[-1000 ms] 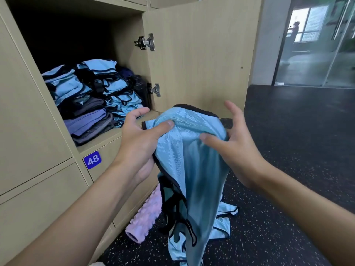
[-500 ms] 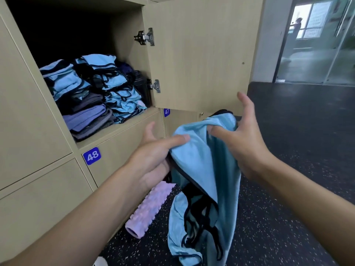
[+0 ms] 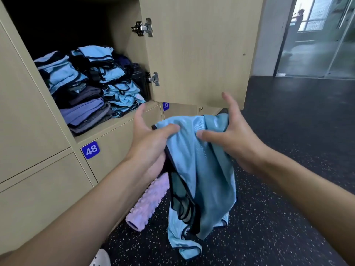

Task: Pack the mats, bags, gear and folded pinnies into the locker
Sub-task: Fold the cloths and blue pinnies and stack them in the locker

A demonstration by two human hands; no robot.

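Fingers [image 3: 141, 117] of my left hand [image 3: 148, 144] are pinching the top edge of a light blue pinny [image 3: 203, 169]: the thumb is pressing on the front of the cloth, the others are reaching behind it, and the forefinger is sticking up free. My right hand [image 3: 236, 139] is gripping the other side the same way, thumb on the front and forefinger lifted and spread wide (the fingers behind the cloth are hidden, so I cannot tell how they are lying).

The pinny is hanging bunched between my hands, out in front of the locker [image 3: 107, 129] and a little lower than its open shelf. Its black-trimmed lower end is dangling down near the speckled floor [image 3: 288, 150]; I cannot tell whether it is touching.

On the shelf, folded pinnies [image 3: 115, 81] are sitting in blue stacks beside purple and grey mats [image 3: 84, 114], with a dark bag [image 3: 140, 77] tucked behind them against the hinge side. The stacks are filling the front of the shelf.

The door [image 3: 201, 50] is standing wide open just beyond my right hand. A lilac foam roller [image 3: 148, 204] is lying on the floor against the lower lockers, partly behind the hanging cloth. A blue label [image 3: 90, 150] reading 48 is showing under the shelf, and a white shoe [image 3: 100, 259] is peeking in at the bottom edge.
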